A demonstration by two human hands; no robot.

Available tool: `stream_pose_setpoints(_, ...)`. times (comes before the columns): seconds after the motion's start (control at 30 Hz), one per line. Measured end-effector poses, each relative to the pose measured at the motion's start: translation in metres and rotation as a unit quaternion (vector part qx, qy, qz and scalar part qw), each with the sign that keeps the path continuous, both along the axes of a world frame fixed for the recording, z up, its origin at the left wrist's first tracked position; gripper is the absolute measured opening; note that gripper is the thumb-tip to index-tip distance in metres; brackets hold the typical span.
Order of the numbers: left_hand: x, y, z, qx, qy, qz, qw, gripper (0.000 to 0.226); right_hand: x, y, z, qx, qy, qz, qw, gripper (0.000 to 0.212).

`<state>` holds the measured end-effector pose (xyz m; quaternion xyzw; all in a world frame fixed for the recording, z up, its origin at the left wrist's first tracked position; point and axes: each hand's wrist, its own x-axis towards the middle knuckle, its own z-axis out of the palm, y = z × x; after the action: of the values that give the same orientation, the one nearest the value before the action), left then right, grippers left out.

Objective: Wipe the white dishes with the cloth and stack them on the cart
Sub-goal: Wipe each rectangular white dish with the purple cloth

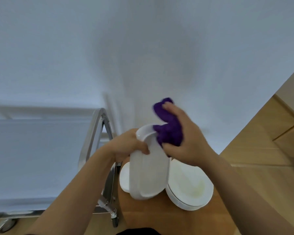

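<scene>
Head cam: my left hand (131, 145) grips the white dish (149, 168) by its rim, right hand (185, 138) fingers curled round the purple cloth (168, 128), pressing it on the dish.

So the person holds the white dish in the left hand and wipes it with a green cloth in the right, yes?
Not quite: the cloth is purple, not green, as the head view shows. The rest holds: the left hand grips the white dish and the right hand holds the cloth against it.

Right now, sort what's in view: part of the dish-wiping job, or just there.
Job:
left hand gripping oval white dish
right hand holding purple cloth
stack of white plates
small white plate
steel cart

Just there:
wooden table
white wall
</scene>
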<state>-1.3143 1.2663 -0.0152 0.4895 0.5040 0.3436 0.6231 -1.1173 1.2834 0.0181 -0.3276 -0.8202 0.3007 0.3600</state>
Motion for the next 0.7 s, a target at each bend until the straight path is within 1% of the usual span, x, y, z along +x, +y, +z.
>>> stream_pose_setpoints(0.07, 0.004, -0.001, 0.007, 0.005, 0.002, -0.061, 0.998, 0.042, -0.013, 0.008, 0.011, 0.065, -0.143, 0.101, 0.982, 0.081)
stream_pose_setpoints(0.1, 0.004, -0.002, 0.01, 0.006, 0.014, -0.073, 0.997, 0.043, -0.017, 0.012, 0.014, 0.067, -0.194, 0.14, 0.969, 0.078)
stream_pose_setpoints(0.17, 0.003, -0.005, 0.014, 0.012, 0.057, -0.089, 0.994, 0.045, -0.021, 0.02, 0.016, 0.015, -0.261, 0.178, 0.949, 0.076)
stream_pose_setpoints(0.23, 0.001, -0.009, 0.014, 0.025, 0.075, -0.104, 0.991, 0.04, -0.02, 0.028, 0.012, -0.057, -0.278, 0.177, 0.942, 0.074)
stream_pose_setpoints(0.27, 0.001, -0.011, 0.014, 0.026, 0.067, -0.101, 0.992, 0.036, -0.018, 0.03, 0.009, -0.084, -0.267, 0.158, 0.947, 0.07)
stream_pose_setpoints(0.33, 0.001, -0.014, 0.017, 0.03, 0.037, -0.072, 0.996, 0.027, -0.011, 0.034, 0.002, -0.13, -0.213, 0.121, 0.961, 0.061)
stream_pose_setpoints(0.4, -0.002, -0.016, 0.018, 0.044, 0.02, -0.044, 0.998, 0.035, -0.006, 0.033, -0.005, -0.17, -0.135, 0.093, 0.972, 0.056)
stream_pose_setpoints(0.47, -0.002, -0.017, 0.02, 0.063, -0.007, -0.016, 0.998, 0.041, -0.005, 0.029, -0.012, -0.19, -0.039, 0.046, 0.98, 0.055)
stream_pose_setpoints(0.57, -0.001, -0.017, 0.024, 0.09, -0.048, 0.031, 0.994, 0.044, -0.006, 0.02, -0.022, -0.221, 0.115, -0.024, 0.968, 0.053)
stream_pose_setpoints(0.63, 0.001, -0.017, 0.024, 0.098, -0.074, 0.056, 0.991, 0.047, -0.007, 0.011, -0.029, -0.209, 0.169, -0.048, 0.962, 0.048)
stream_pose_setpoints(0.7, 0.003, -0.015, 0.022, 0.105, -0.106, 0.083, 0.985, 0.052, -0.009, 0.001, -0.037, -0.225, 0.199, -0.08, 0.951, 0.045)
